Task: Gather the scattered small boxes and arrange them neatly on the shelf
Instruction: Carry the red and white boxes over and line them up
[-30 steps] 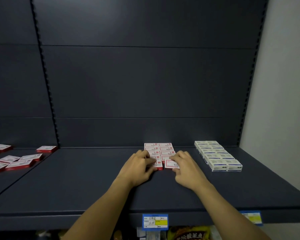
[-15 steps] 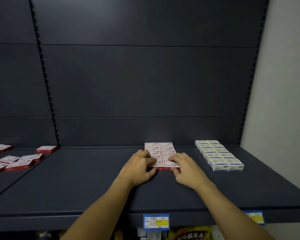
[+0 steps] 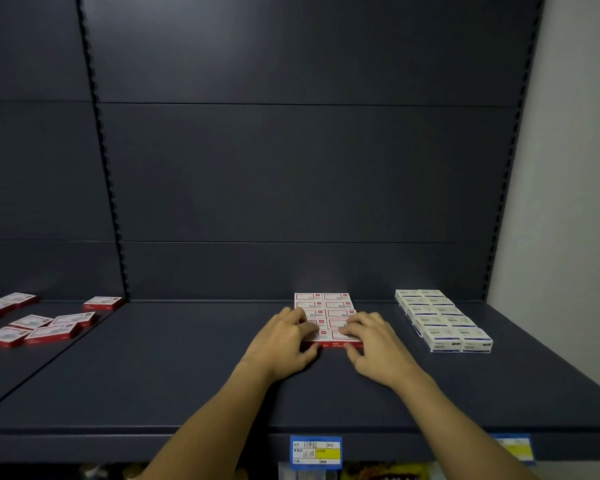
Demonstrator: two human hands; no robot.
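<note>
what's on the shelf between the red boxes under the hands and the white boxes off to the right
Nothing: in the head view, the dark shelf is bare between the red box block and the white box block.

Dim, even light on a dark shelf, with wide-angle bending at the frame edges.

The scene is underexposed: the dark back panel above the hands swallows most light, with only a faint paler sheen near its top. The white wall to the right of the right hand is the brightest area, grey rather than glaring. The left hand casts a soft, weak shadow on the shelf just below it. The red boxes under the fingers show blurred print, and the scattered boxes far left of the left hand look smeared. The upright posts bow outward toward the corners.
</note>
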